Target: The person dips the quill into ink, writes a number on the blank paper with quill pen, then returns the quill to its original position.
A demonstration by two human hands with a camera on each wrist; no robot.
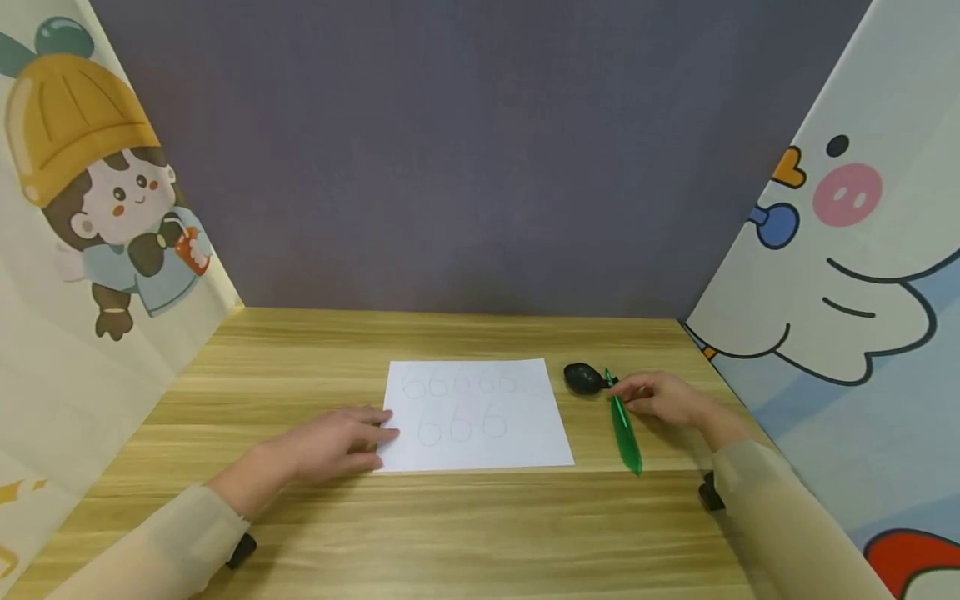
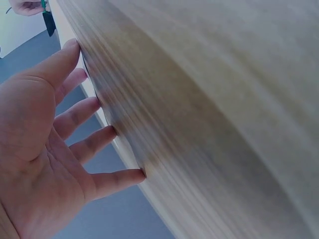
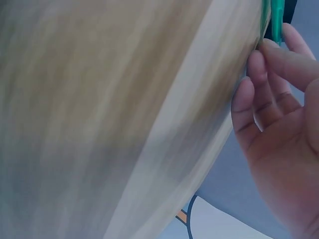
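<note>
My left hand (image 1: pixel 341 442) has its fingers spread, and their tips press on the left edge of a white sheet of paper (image 1: pixel 525 417). Two rows of faint, handwritten sixes cover the sheet. On the right, my right hand (image 1: pixel 667 400) pinches a green feather pen (image 1: pixel 626 437) near its narrow end between index finger and thumb. The feather end points toward me, slanting over the wood. Just left of the fingertips is a black rounded object (image 1: pixel 582 378) with a narrow neck, which the pen's narrow end overlaps. In the right wrist view the green pen (image 3: pixel 277 20) shows at the fingertips.
The wooden table (image 1: pixel 480 533) runs back to a dark grey partition (image 1: pixel 480 150). White panels with cartoon prints, a figure in a yellow hat (image 1: pixel 82 125) and a white bird-like one (image 1: pixel 847 275), flank it on both sides.
</note>
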